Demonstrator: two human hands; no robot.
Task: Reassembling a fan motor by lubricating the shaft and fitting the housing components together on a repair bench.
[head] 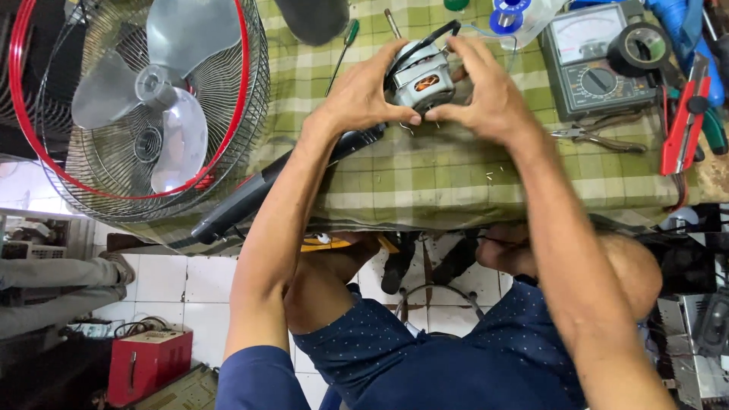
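On checked cloth [425, 175] | fan motor [422, 78] between hands | left hand [364, 95], right hand [490, 95] both clamped on it

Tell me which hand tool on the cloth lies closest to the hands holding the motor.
The green-handled screwdriver, just beside the left hand gripping the small motor. The bare-metal pliers lie farther out beyond the right hand, and the red-handled tool farther still.

Two bare forearms reach forward and converge, the left hand [363, 95] and right hand [486, 95] cupped toward each other, fingertips nearly meeting.
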